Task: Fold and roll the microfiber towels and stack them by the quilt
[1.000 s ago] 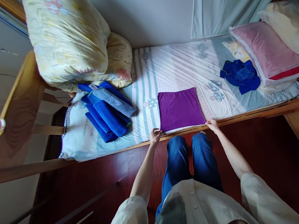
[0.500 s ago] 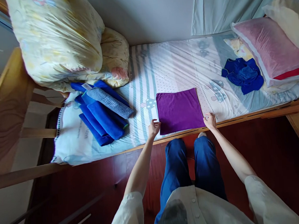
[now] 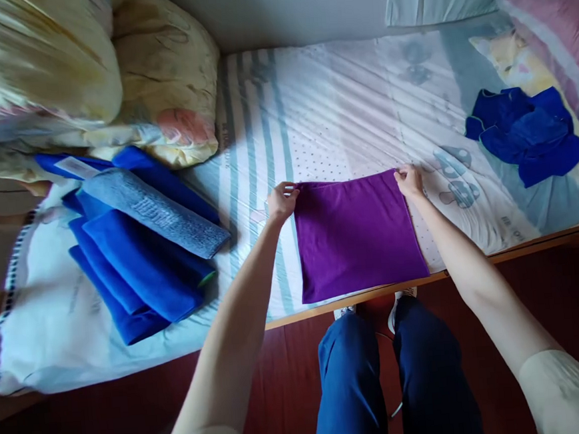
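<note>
A purple towel (image 3: 356,238), folded into a rough square, lies flat on the bed with its near edge along the wooden bed rail. My left hand (image 3: 283,201) pinches its far left corner between thumb and fingers. At the far right corner, my right hand (image 3: 410,181) grips the cloth the same way. Left of my left arm lie several folded blue towels (image 3: 142,255), with a grey-blue folded towel (image 3: 156,211) on top of them. A crumpled blue cloth (image 3: 526,128) rests on the bed at the right.
A yellow floral quilt (image 3: 169,86) is heaped at the back left of the bed. At the right end sits a pink pillow (image 3: 556,42). The patterned bed sheet (image 3: 341,106) runs back to the wall. A wooden rail (image 3: 523,252) edges the bed above a dark red floor.
Both hands have moved from the towel's near corners to its far corners and now hold them. The view has come closer and lower over the bed.
</note>
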Demonstrator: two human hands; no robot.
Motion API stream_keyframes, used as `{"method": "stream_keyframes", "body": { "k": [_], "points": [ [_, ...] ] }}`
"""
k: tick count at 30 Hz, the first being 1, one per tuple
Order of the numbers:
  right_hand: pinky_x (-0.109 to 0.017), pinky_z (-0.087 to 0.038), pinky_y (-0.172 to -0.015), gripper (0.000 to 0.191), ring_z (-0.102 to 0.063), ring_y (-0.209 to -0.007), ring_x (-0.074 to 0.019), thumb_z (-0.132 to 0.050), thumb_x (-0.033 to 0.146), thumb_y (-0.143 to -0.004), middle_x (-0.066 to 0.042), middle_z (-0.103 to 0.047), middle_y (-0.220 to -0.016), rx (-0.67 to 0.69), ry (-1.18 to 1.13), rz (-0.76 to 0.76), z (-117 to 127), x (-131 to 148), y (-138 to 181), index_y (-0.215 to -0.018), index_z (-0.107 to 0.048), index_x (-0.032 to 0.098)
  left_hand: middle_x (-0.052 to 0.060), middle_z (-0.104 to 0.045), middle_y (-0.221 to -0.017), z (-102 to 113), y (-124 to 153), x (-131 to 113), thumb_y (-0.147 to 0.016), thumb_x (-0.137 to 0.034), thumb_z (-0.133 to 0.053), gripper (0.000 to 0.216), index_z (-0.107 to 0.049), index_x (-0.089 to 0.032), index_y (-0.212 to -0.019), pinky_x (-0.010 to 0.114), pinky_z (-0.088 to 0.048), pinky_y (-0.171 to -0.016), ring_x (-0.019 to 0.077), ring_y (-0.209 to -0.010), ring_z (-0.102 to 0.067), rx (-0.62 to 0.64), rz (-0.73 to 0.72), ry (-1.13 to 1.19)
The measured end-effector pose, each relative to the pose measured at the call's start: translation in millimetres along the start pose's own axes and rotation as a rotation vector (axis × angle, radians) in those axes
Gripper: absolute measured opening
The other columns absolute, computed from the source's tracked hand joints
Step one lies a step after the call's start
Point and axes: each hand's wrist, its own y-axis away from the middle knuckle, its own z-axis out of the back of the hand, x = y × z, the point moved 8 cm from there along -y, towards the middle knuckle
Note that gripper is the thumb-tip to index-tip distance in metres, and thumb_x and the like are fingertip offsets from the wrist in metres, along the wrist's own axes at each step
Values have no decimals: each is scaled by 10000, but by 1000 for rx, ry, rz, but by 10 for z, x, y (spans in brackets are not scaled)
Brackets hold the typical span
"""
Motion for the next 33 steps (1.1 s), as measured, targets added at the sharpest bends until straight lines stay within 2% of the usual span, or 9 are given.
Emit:
{"method": "stream_keyframes", "body": {
  "k": [3, 6, 12, 16, 19, 21, 23, 27, 33],
  "points": [
    [-468, -568, -1106, 160, -760, -1106, -299, -687, 211, -945, -135, -820, -1101, 20, -83, -3, -114, -77, -131, -1070, -773, 159, 52, -822, -929, -3, -112, 1, -825, -250, -713, 114, -772, -205, -911, 398, -622, -995, 251, -913, -778, 1, -86, -22],
    [-426, -588, -1069, 96, -774, -1073, -279, -701, 229, -965, -118, -840, -1102, 14, -151, 3, -124, -151, -191, -983, -779, 176, 40, -808, -878, 58, -158, 30, -807, -257, -716, 94, -770, -203, -861, 372, -629, -980, 243, -938, -778, -42, -146, 6],
    [-463, -565, -1107, 264, -745, -1137, -288, -616, 383, -1082, -163, -826, -1207, 23, -122, -10, -52, -173, -222, -1081, -765, 165, 62, -794, -860, 110, -264, 43, -862, -315, -692, 154, -768, -189, -908, 354, -647, -907, 248, -925, -773, -156, -181, 65],
    [-656, -434, -1253, 488, -543, -1485, -392, -394, 460, -1147, -195, -664, -1522, -85, 131, 140, -90, 224, 217, -1386, -694, 159, 127, -802, -1192, -96, -68, -120, -990, -422, -619, 304, -771, -212, -1149, 453, -573, -1155, 302, -1251, -727, -162, -347, -20],
    [-692, -310, -1343, 626, -344, -1657, -379, -323, 536, -1145, -130, -458, -1743, 86, 255, 427, -422, 577, 662, -1643, -512, 209, 155, -671, -1531, -371, 235, -202, -1035, -541, -574, 520, -687, -225, -1433, 549, -377, -1343, 343, -1555, -519, -65, -564, -162],
    [-658, -250, -1385, 685, -267, -1702, -347, -310, 579, -1137, -93, -370, -1804, 220, 309, 548, -598, 634, 816, -1716, -421, 229, 160, -560, -1663, -483, 348, -148, -1047, -631, -514, 671, -601, -212, -1563, 594, -260, -1389, 358, -1649, -386, -8, -629, -221],
    [-647, -201, -1401, 721, -218, -1723, -332, -274, 589, -1139, -88, -322, -1828, 247, 349, 559, -627, 575, 770, -1752, -354, 219, 155, -467, -1738, -481, 333, -57, -1061, -683, -432, 756, -532, -206, -1639, 603, -182, -1407, 352, -1691, -299, 0, -608, -225],
    [-687, -118, -1398, 753, -163, -1738, -343, -187, 566, -1146, -125, -263, -1844, 192, 370, 469, -564, 491, 598, -1779, -279, 170, 112, -368, -1798, -440, 253, -14, -1071, -690, -369, 781, -473, -230, -1693, 573, -65, -1428, 323, -1726, -190, -1, -531, -203],
    [-651, -86, -1413, 781, -134, -1745, -320, -237, 591, -1132, -106, -215, -1857, 319, 363, 578, -605, 586, 1120, -1795, -225, 178, 135, -340, -1805, -748, 504, -174, -1062, -686, -360, 842, -413, -170, -1725, 554, -81, -1426, 317, -1732, -152, 110, -604, -235]
  ]
}}
